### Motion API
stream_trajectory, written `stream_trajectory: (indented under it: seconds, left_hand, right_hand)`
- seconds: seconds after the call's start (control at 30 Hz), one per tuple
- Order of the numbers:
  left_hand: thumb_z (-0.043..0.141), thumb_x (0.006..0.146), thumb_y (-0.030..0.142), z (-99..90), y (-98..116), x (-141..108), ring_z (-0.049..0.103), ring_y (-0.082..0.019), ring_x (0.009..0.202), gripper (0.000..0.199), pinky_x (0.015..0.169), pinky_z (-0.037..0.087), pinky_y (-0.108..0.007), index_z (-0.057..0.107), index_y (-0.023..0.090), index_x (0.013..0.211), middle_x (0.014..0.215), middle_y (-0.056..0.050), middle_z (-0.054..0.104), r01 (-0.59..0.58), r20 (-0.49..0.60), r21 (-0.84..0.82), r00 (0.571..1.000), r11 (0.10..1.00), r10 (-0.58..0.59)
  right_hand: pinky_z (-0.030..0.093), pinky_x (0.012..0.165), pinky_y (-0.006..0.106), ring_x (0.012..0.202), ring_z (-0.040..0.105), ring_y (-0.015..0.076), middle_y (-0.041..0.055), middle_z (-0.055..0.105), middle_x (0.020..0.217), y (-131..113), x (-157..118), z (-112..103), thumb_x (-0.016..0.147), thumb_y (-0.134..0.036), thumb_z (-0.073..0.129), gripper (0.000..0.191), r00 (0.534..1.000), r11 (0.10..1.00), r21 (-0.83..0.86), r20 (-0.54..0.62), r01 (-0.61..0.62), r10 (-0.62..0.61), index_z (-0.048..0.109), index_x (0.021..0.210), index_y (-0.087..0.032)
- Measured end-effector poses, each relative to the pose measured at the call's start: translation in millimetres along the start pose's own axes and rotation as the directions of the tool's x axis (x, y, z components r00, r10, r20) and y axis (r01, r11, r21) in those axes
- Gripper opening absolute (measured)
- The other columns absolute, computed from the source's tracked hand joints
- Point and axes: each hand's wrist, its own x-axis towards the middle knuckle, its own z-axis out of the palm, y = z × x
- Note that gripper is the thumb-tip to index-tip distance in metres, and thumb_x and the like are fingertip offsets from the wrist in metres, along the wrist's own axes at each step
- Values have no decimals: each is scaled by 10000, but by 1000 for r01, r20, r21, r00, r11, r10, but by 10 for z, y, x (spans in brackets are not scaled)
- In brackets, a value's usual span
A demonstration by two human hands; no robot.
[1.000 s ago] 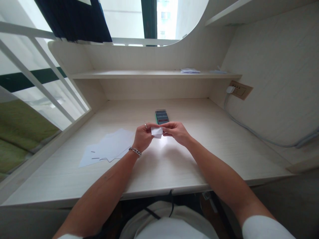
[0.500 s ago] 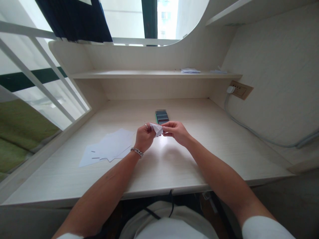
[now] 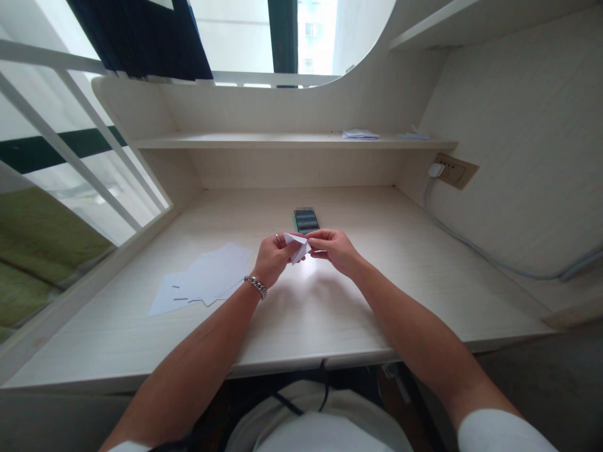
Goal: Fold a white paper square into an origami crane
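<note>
A small folded white paper (image 3: pixel 298 247) is held between my two hands above the middle of the desk. My left hand (image 3: pixel 274 258) pinches its left side, with the thumb across the paper. The fingertips of my right hand (image 3: pixel 332 249) grip its right edge. Just beyond the hands lies a dark phone-like object (image 3: pixel 306 220) with a green edge, its near end hidden behind them. Loose white sheets (image 3: pixel 211 273) overlap on the desk to the left of my left hand.
Folded papers (image 3: pixel 360 134) rest on the shelf (image 3: pixel 264 143) at the back. On the right wall, a white plug (image 3: pixel 436 169) sits in a socket panel (image 3: pixel 456 170), its grey cable (image 3: pixel 475 249) running down along the desk's right side. White rails (image 3: pixel 89 119) stand at left.
The folded paper has turned slightly and shows a wider lower part between the hands. My left wrist has shifted a little to the left and up.
</note>
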Motion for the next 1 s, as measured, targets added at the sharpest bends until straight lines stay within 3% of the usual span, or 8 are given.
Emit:
stream_trajectory:
  seconds: [0.1,0.17,0.27,0.33,0.47,0.6,0.8,1.0]
  left_hand:
    - [806,653,363,-29,-26,23,644,-163,538,351,517,512,-267,716,114,884,649,-50,705,-25,-91,71,995,997,31]
    - [761,694,342,-65,-53,41,644,-160,543,286,499,486,-248,729,122,875,638,-43,706,-75,-142,202,984,977,105]
    - [710,725,302,-111,-90,56,659,-156,608,212,531,480,-230,752,152,869,700,-39,731,-158,-153,433,957,887,245]
    - [723,707,278,-119,-108,57,681,-169,671,214,582,502,-240,756,161,884,770,-51,751,-181,-136,491,950,852,280]
    - [774,663,251,-88,-133,47,707,-196,723,274,641,539,-275,746,157,919,821,-73,761,-192,-94,432,962,881,255]
    - [778,674,253,-50,-137,28,718,-207,779,321,700,560,-298,728,141,971,870,-89,762,-216,-41,333,969,918,243]
    - [770,648,187,-20,-113,27,719,-206,819,343,743,568,-305,717,132,982,908,-88,762,-220,-31,220,972,950,232]
    - [742,655,174,-20,-111,49,704,-184,775,328,707,561,-290,727,136,981,889,-78,760,-218,-51,196,971,956,232]
  right_hand:
    - [536,653,295,709,657,156,47,708,809,-22,-33,45,661,-412,792,351,996,992,-94,-5,86,-87,720,916,-182]
    - [538,662,300,771,666,174,73,714,931,-24,-60,85,684,-430,776,402,984,961,-214,24,176,-175,700,994,-186]
    - [536,714,312,839,672,192,92,702,1062,2,-98,151,717,-381,759,388,951,845,-444,65,299,-302,687,1048,-193]
    - [534,730,322,836,672,197,90,710,1042,31,-112,187,766,-299,703,281,926,742,-579,62,337,-372,696,1027,-192]
    - [531,737,330,820,655,202,86,718,987,83,-100,209,784,-152,581,233,875,592,-723,33,355,-483,716,971,-185]
    - [516,786,338,823,640,205,80,708,941,94,-80,193,755,-100,548,275,842,522,-777,19,352,-539,726,947,-183]
    - [505,735,318,767,616,190,76,689,912,58,-102,206,749,-113,556,286,840,533,-778,-12,333,-543,725,964,-194]
    - [508,751,323,741,634,177,53,721,891,76,-83,197,777,-158,574,266,873,646,-688,-37,331,-486,722,993,-203]
